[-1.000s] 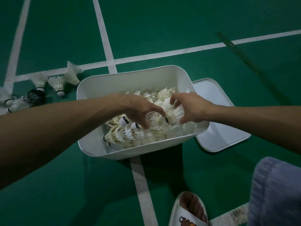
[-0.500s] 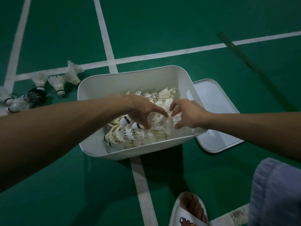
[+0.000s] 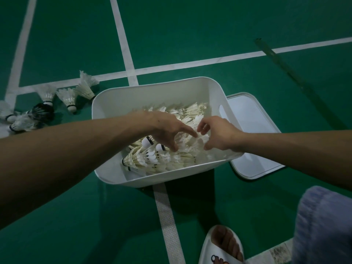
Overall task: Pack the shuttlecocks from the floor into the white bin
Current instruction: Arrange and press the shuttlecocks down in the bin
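Several still to fetch; settling one more onto the heap.
Head view: lowered since a second ago, white feathered shuttlecock (image 3: 202, 139) now on pile (image 3: 177, 159) in white rectangular plastic bin (image 3: 156, 96). Right hand (image 3: 219, 134): fingers loosely curved round it, grip unclear; left hand (image 3: 167, 128) palm-down, fingers spread, index tip against it. Loose feathered shuttlecocks (image 3: 70, 98) on green floor (image 3: 190, 25) beside bin.

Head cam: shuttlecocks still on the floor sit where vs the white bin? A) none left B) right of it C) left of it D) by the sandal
C: the loose shuttlecocks lie left of the white bin; right of it lies only a flat white lid.
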Demonstrator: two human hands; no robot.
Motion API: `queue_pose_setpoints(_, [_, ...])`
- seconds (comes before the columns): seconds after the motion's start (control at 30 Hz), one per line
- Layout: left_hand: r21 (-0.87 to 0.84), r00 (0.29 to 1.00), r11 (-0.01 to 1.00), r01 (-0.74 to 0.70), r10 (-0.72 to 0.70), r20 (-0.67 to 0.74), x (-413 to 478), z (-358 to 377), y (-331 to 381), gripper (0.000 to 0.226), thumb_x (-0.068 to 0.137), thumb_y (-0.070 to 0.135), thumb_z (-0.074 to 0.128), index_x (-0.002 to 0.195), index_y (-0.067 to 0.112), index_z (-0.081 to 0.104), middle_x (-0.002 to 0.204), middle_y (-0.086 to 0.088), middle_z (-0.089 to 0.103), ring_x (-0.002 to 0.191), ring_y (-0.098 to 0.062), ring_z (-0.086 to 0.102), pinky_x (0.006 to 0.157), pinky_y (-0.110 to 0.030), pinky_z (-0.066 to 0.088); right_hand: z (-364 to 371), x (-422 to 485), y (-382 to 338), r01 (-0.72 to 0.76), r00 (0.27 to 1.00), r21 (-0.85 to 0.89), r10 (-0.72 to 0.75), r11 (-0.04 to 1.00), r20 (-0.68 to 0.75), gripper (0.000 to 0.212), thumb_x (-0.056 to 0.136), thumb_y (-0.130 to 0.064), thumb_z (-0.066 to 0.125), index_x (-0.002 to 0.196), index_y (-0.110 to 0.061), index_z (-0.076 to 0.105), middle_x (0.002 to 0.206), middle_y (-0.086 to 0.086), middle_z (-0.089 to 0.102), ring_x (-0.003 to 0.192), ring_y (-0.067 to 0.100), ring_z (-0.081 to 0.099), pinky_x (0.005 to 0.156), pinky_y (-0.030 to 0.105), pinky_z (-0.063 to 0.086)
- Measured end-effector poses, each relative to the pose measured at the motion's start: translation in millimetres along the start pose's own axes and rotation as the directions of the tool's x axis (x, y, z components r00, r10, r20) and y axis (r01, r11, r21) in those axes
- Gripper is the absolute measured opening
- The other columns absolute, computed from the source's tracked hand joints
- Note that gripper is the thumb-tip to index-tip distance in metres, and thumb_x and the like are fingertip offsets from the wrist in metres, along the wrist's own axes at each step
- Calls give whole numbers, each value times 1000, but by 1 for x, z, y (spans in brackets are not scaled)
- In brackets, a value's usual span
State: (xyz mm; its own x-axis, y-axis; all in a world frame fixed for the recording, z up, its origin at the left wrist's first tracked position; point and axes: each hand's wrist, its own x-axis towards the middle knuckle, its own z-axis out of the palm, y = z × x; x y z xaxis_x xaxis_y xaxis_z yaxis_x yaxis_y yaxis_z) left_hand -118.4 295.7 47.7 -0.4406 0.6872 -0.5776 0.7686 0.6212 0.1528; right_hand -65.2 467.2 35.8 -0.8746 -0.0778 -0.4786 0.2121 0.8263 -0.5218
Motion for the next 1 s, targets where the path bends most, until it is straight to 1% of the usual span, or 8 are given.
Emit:
queue_pose_setpoints(0.2, [-7,1000,1000,8,-8,-18,2,1,-2,70,89,40,61,145,48,20,131,-7,56,69,-9,40,78,-28,35,8,5,0,-57,997,225,44,973,63,55,70,16,73,111,-16,55,99,0,61,80,12,57,56,21,47])
queue_pose_setpoints(0.37, [-32,999,999,11,-12,-35,3,4,-6,72,86,44,63,145,45,21,136,-5,53,89,-16,46,83,-30,38,1,4,6,-95,990,364,52,926,127,61,70,23,69,115,-14,52,104,11,63,81,19,61,67,31,55])
queue_pose_setpoints(0.47, [-38,999,999,20,-22,-35,4,5,-7,72,85,46,64,144,43,23,134,-5,54,102,-21,53,89,-33,41,7,6,4,-74,992,318,38,945,118,60,70,23,69,114,-15,52,105,9,63,78,16,59,63,28,53])
queue_pose_setpoints(0.57, [-61,999,998,21,-23,-39,1,2,-5,71,85,43,65,145,39,26,135,-5,53,112,-22,52,88,-32,38,7,6,4,-53,995,280,26,959,99,59,70,20,71,113,-16,53,106,7,62,77,14,57,61,26,51])
queue_pose_setpoints(0.67, [-155,999,988,19,-26,-42,-7,-2,-5,69,85,40,67,143,37,30,136,-6,52,117,-23,51,94,-32,39,-2,3,6,1,996,201,-19,980,87,61,66,11,80,113,-19,54,106,4,61,76,13,57,65,28,53])
queue_pose_setpoints(0.77, [-219,998,976,13,-25,-56,-16,-4,-7,66,84,39,68,141,36,34,134,-6,53,110,-21,54,93,-31,39,-11,0,4,60,994,59,-65,996,86,62,64,1,85,114,-23,55,111,1,60,84,15,60,73,32,56])
queue_pose_setpoints(0.87, [-238,996,971,-17,-5,-90,-21,-4,-8,64,84,39,68,139,36,35,125,-5,57,90,-14,53,87,-30,41,-16,-3,0,120,990,-98,-112,988,84,60,67,-6,84,117,-23,55,119,0,59,89,15,60,77,30,54])
queue_pose_setpoints(1.0, [-245,992,968,-55,26,-120,-22,-2,-7,52,85,40,66,132,35,43,117,-3,58,92,-14,52,88,-34,45,-21,-5,-5,128,991,-189,-119,974,55,56,69,-11,84,116,-20,56,118,2,60,82,11,56,73,25,45])
